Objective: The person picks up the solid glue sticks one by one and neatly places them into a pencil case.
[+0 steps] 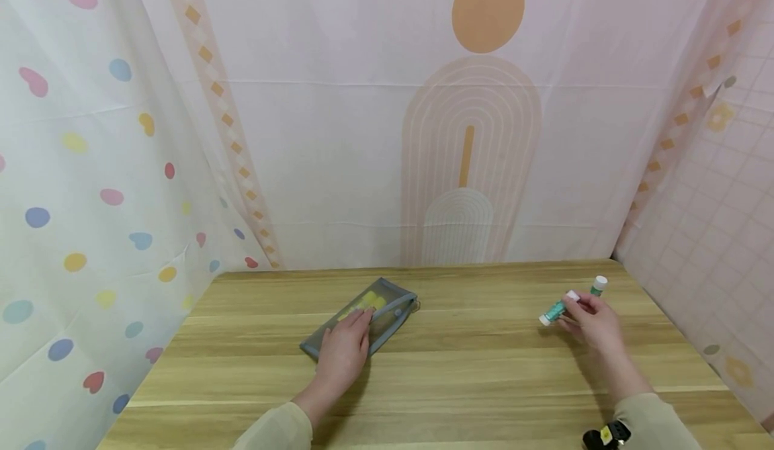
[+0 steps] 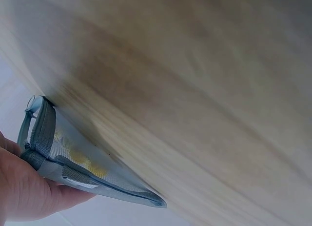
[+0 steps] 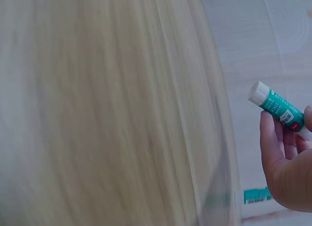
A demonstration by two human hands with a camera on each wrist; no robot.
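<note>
A grey mesh zip pouch with yellow things inside lies slantwise on the left half of the table. My left hand reaches over its near side and grips it; the left wrist view shows the thumb along the edge of the pouch. Over the right side of the table, my right hand pinches a green glue stick with white ends, held tilted. Its printed label shows on the glue stick in the right wrist view. Just behind that hand stands a second glue stick, partly hidden by the fingers.
The wooden table ends at a patterned cloth backdrop, with more cloth on the left and right sides. A black device with a yellow mark sits by the right wrist.
</note>
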